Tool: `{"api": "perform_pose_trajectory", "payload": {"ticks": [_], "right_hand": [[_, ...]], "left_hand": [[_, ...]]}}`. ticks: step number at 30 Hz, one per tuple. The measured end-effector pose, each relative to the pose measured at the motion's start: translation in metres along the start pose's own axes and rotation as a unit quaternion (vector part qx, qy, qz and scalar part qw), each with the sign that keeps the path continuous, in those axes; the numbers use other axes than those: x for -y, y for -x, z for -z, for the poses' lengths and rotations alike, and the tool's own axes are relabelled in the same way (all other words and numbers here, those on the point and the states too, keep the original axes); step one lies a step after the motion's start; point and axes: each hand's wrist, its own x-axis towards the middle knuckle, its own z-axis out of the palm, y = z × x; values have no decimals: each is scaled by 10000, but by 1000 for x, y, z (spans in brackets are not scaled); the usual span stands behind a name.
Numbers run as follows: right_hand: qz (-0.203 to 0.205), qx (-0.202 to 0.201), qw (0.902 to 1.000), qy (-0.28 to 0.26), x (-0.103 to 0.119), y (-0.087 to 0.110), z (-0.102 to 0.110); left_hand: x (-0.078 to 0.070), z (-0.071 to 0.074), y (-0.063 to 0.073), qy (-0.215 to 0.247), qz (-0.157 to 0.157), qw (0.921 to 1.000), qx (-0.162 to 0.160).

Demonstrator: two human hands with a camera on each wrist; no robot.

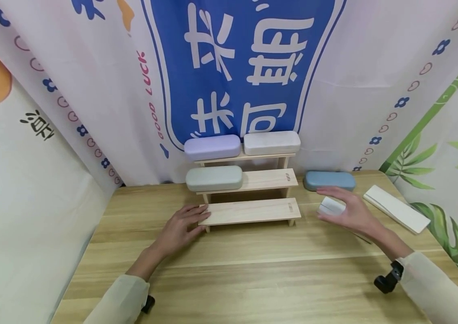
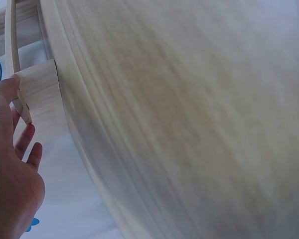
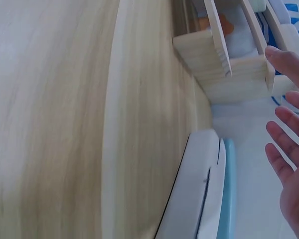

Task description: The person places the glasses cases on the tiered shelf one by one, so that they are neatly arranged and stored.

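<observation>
Right of centre in the head view, the right hand (image 1: 352, 212) has fingers spread in a wide C above the white case (image 1: 330, 206), gripping nothing; blue glasses case (image 1: 329, 179) sits just behind on the counter (image 1: 253, 274). Left of centre, the left hand (image 1: 180, 228) lightly grips the left end of the lowest shelf board (image 1: 253, 210), fingers and thumb nearly together. Reads as steady-and-reach step; next move calls for closing the right fingers squarely on a case, can't tell which.
</observation>
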Motion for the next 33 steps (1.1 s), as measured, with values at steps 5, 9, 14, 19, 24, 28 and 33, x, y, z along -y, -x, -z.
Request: {"api": "perform_pose_trajectory", "payload": {"ticks": [5,9,14,19,24,28,33], "right_hand": [[216,22,9997,64,-11,8,3],[197,81,9995,231,-16,14,7],[58,88,9992,392,-22,22,12],[114,106,9982,583,-30,29,16],[50,194,9976,665,-37,36,19],[-103,281,9968,744,-41,40,22],[-173,412,9964,716,-45,44,25]], "left_hand": [[0,-1,0,-4,20,10000,33],[-1,0,0,-31,19,10000,24],[-1,0,0,-57,22,10000,17],[-1,-1,0,-35,18,10000,-8],[-1,0,0,-38,23,10000,-18],[-2,0,0,-14,16,10000,-31],[-2,1,-1,12,3,10000,-59]]}}
